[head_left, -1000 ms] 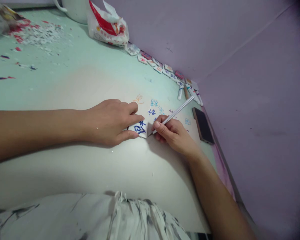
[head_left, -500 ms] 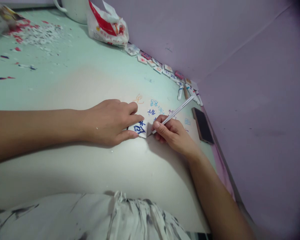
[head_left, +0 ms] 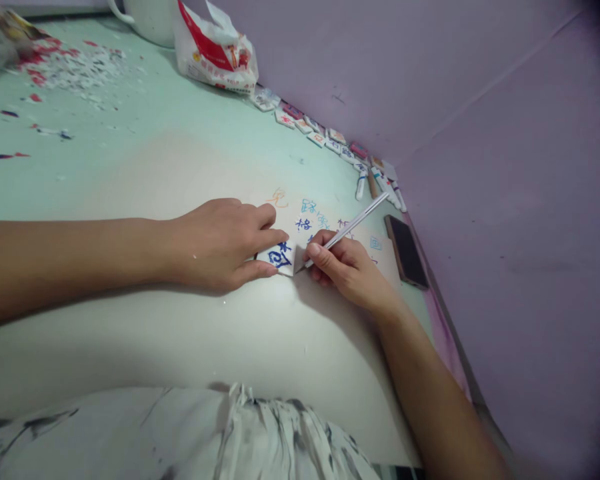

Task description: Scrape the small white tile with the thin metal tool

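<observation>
White tile [head_left: 281,257] between left hand [head_left: 220,241] fingers, clamped; right hand [head_left: 347,267] fingers tight around pen [head_left: 347,229] beside it.

A red-and-white plastic bag [head_left: 214,52] sits at the top centre of the pale green surface [head_left: 130,153], beside a white mug [head_left: 147,19]. Paper scraps [head_left: 65,63] litter the upper left. Small tiles [head_left: 313,130] and markers [head_left: 380,183] line the wall; a dark phone [head_left: 406,251] lies right of centre.
</observation>
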{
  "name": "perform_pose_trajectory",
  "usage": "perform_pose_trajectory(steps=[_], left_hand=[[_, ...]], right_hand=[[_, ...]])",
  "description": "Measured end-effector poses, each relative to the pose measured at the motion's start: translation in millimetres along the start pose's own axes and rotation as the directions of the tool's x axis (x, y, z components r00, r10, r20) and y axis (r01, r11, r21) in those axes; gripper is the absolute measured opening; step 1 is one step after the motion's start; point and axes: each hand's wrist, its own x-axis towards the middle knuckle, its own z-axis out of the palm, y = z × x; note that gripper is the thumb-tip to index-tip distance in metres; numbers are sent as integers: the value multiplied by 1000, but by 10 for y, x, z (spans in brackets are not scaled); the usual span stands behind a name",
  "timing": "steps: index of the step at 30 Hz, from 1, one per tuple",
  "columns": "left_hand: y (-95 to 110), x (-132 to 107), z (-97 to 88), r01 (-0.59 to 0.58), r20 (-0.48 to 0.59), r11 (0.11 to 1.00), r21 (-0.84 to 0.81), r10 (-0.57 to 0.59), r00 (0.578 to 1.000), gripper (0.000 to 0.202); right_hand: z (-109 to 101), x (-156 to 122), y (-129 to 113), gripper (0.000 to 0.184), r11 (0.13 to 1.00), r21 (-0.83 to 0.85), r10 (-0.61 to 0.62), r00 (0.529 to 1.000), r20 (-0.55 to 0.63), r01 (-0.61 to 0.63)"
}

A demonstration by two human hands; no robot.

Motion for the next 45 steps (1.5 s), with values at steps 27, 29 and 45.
perform_pose_trajectory(steps=[27,29,45], left_hand=[[9,-6,-20,-15,0,1000,-6,15,1000,48],[10,-3,-19,-13,1,1000,-8,13,1000,48],[-8,-8,13,-15,-35,999,-40,14,999,47]], right_hand=[[-8,6,3,53,1000,-14,-3,1000,4,3],[-6,3,2,53,1000,-16,-4,1000,3,4],[-1,1,3,55,1000,-14,10,1000,6,-10]])
